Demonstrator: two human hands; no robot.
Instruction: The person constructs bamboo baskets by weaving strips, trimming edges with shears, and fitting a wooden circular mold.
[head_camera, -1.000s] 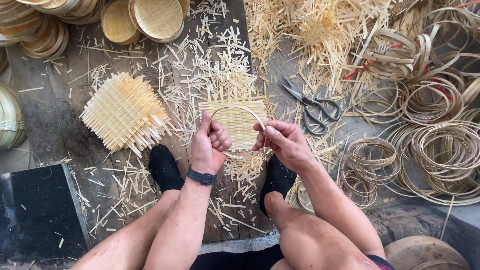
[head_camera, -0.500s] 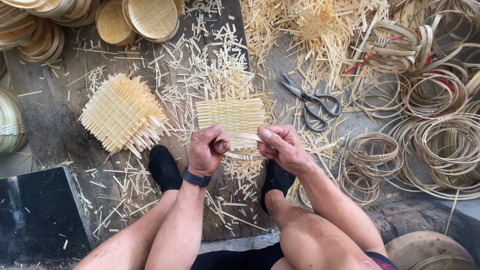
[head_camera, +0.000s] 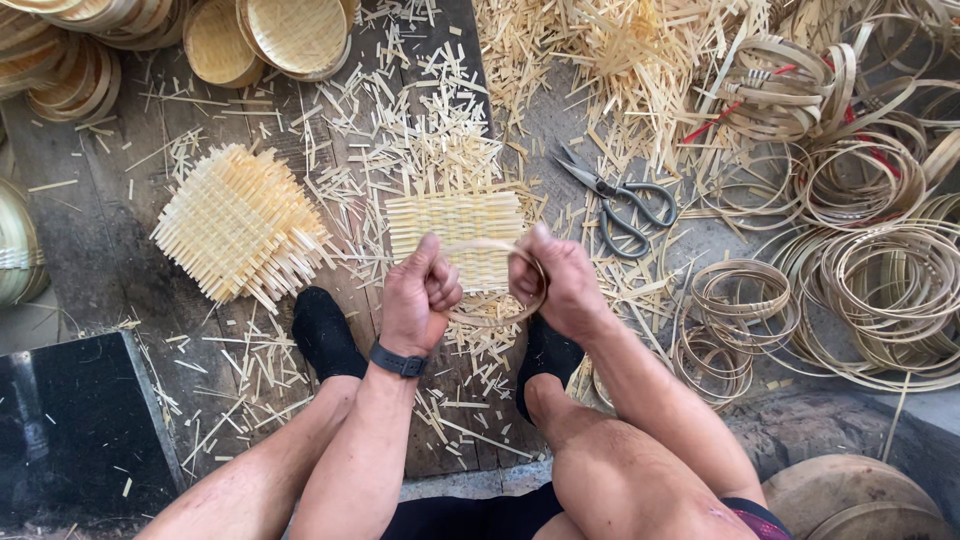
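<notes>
Both hands grip one woven bamboo mat (head_camera: 455, 230) and a thin bamboo ring (head_camera: 500, 300), held above the person's two black-socked feet. The left hand (head_camera: 420, 295) is fisted on the ring's left side; the right hand (head_camera: 560, 280) pinches its right side. One pair of scissors (head_camera: 620, 205) lies just right of the mat. One stack of woven mats (head_camera: 238, 222) sits to the left. Loose ring coils (head_camera: 870, 270) crowd the right. Bamboo offcuts (head_camera: 430, 120) litter the dark wooden boards (head_camera: 90, 230). Round woven trays (head_camera: 290, 35), too overlapped to count, sit at top left.

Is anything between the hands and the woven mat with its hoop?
Nothing visible. The left hand and right hand both grip the bamboo hoop against the woven mat; the scissors lie apart to the right.
</notes>
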